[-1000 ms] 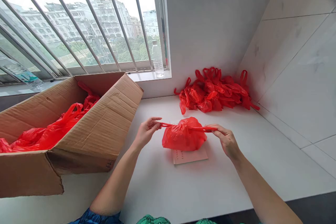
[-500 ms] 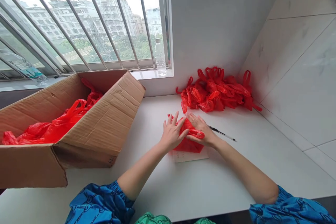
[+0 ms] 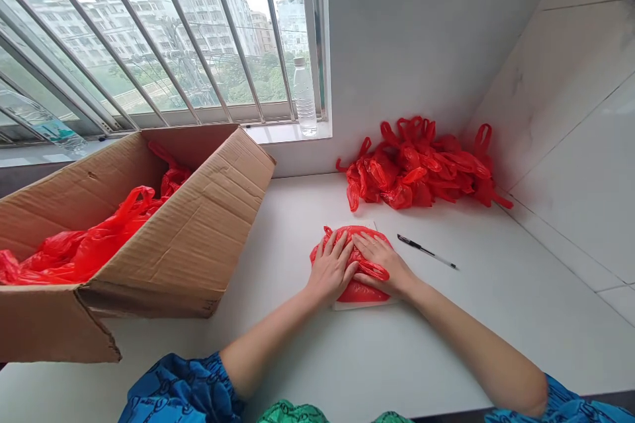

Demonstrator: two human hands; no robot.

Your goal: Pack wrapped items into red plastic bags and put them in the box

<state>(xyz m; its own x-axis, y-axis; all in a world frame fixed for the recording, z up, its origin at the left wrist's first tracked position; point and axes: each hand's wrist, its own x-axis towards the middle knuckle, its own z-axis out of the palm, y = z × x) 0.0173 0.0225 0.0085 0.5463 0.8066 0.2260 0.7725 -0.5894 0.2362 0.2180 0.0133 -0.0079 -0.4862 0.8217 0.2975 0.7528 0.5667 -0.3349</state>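
Note:
A red plastic bag (image 3: 364, 291) lies in front of me on a white notepad (image 3: 347, 307), of which only the edges show. My left hand (image 3: 331, 268) rests flat on the bag's left part, fingers stretched out. On its right part, my right hand (image 3: 384, 263) presses down with the palm, its fingers also straight. The two hands are close together, and a loose fold of the bag shows between them. To the right of the bag lies a black and clear pen (image 3: 427, 252), touched by neither hand.
A cardboard box (image 3: 183, 231) with red plastic bags (image 3: 99, 244) inside stands open at the left. Crumpled red bags (image 3: 417, 168) are heaped against the back wall. A clear bottle (image 3: 304, 99) stands on the sill of the barred window; another bottle (image 3: 59, 132) leans at the left.
Both hands have come down onto the red bag, which now lies flatter and wider over the notepad. The view has shifted slightly.

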